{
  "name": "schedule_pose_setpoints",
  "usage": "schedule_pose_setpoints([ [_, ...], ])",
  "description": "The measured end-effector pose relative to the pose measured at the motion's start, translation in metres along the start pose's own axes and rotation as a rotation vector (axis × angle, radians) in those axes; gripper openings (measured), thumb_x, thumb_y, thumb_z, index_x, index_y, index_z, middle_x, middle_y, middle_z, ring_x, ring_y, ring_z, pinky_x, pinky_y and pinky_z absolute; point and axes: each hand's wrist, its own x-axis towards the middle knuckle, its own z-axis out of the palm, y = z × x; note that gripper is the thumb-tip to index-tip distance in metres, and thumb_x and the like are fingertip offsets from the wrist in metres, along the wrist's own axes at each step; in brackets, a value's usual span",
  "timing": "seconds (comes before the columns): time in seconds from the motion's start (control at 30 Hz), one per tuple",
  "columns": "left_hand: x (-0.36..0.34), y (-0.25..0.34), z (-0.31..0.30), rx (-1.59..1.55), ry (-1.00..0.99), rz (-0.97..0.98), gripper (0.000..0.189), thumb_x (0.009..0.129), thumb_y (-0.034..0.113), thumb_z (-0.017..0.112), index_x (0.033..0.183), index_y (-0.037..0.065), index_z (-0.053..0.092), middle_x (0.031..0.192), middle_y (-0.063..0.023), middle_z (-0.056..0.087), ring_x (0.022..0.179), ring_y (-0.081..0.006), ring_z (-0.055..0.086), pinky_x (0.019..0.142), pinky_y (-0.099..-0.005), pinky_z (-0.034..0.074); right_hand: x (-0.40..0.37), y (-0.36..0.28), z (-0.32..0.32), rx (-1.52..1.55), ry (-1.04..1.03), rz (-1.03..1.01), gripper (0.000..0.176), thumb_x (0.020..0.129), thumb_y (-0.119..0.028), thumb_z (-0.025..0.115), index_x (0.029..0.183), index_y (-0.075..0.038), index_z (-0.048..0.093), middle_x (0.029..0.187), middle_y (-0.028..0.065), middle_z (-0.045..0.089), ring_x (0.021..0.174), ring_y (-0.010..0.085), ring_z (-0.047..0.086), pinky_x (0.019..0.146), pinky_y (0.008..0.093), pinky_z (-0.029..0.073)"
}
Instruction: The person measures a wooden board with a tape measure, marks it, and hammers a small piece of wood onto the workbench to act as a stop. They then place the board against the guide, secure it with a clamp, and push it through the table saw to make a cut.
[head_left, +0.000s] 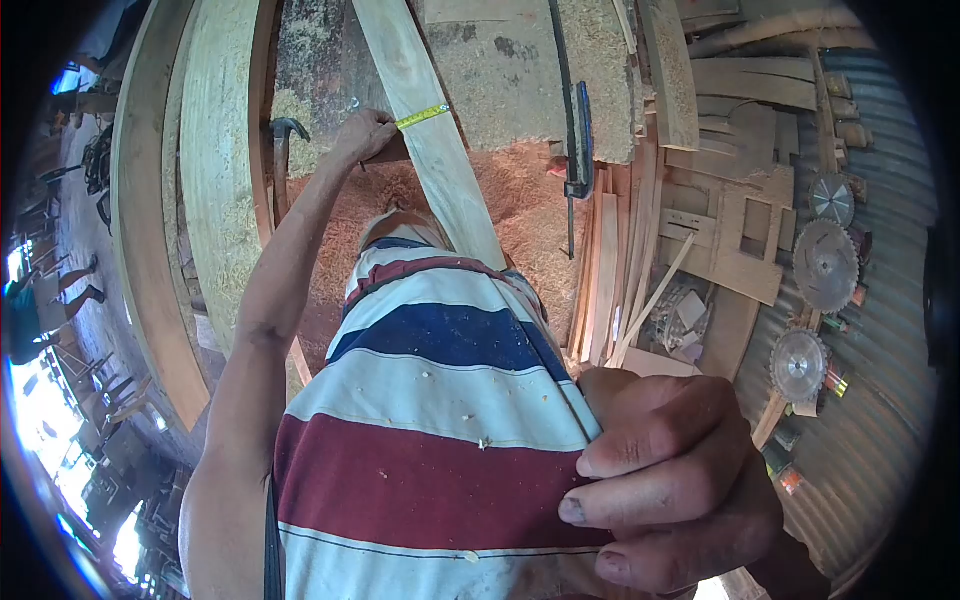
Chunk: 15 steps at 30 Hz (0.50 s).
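A pale wooden board (440, 165) runs from the top of the view down to my waist. My left hand (368, 135) is closed at the board's left edge, around the body of a tape measure that is mostly hidden. The yellow tape (424, 117) lies extended across the board's width. Close to the camera, my right hand (680, 480) is raised in front of my striped shirt (430, 420), its fingers curled in. Whether anything is inside the right hand is hidden.
A hammer (285, 135) lies left of my left hand. A bar clamp (578, 150) stands on the right of the bench. Long planks (225, 150) line the left. Circular saw blades (827, 265) hang on the corrugated wall at right. Reddish shavings (345, 240) cover the area below the bench.
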Motion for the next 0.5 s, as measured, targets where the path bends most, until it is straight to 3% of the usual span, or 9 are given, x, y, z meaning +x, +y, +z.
schedule_pose_setpoints([
  [0.17,-0.011,-0.002,-0.001,0.028,0.007,-0.048,0.039,0.090,0.039,0.064,0.114,0.017,0.084,0.107,-0.0214,0.079,0.102,-0.0394,0.076,0.097,-0.0486,0.058,-0.015,0.000,0.002,0.020,0.036,0.018,0.015,0.098,-0.014,0.073,0.103,-0.007,0.060,0.078,0.0084,0.069,0.058,0.0163,0.066,0.058,0.0253,0.054],
  [0.33,-0.008,0.001,0.001,0.025,0.029,-0.023,0.038,0.090,0.041,0.065,0.114,0.017,0.084,0.104,-0.0211,0.079,0.101,-0.0391,0.077,0.095,-0.0500,0.059,-0.030,0.012,0.004,0.026,0.141,0.091,0.027,0.098,-0.007,0.071,0.121,-0.004,0.058,0.089,0.0095,0.069,0.066,0.0166,0.065,0.066,0.0275,0.054],
  [0.43,-0.005,0.002,0.001,0.011,0.039,-0.058,0.038,0.090,0.041,0.065,0.113,0.017,0.084,0.103,-0.0209,0.080,0.100,-0.0388,0.077,0.094,-0.0508,0.059,-0.042,0.034,0.000,-0.006,0.262,0.211,0.037,0.097,-0.002,0.070,0.132,-0.003,0.057,0.096,0.0101,0.068,0.071,0.0167,0.065,0.070,0.0289,0.055],
  [0.5,-0.007,0.005,0.000,0.001,0.029,-0.074,0.038,0.091,0.041,0.064,0.113,0.017,0.084,0.103,-0.0202,0.080,0.100,-0.0389,0.077,0.094,-0.0513,0.059,-0.049,0.067,-0.010,-0.143,0.311,0.422,0.045,0.097,0.001,0.069,0.140,-0.001,0.056,0.101,0.0105,0.068,0.074,0.0168,0.065,0.073,0.0298,0.055],
])
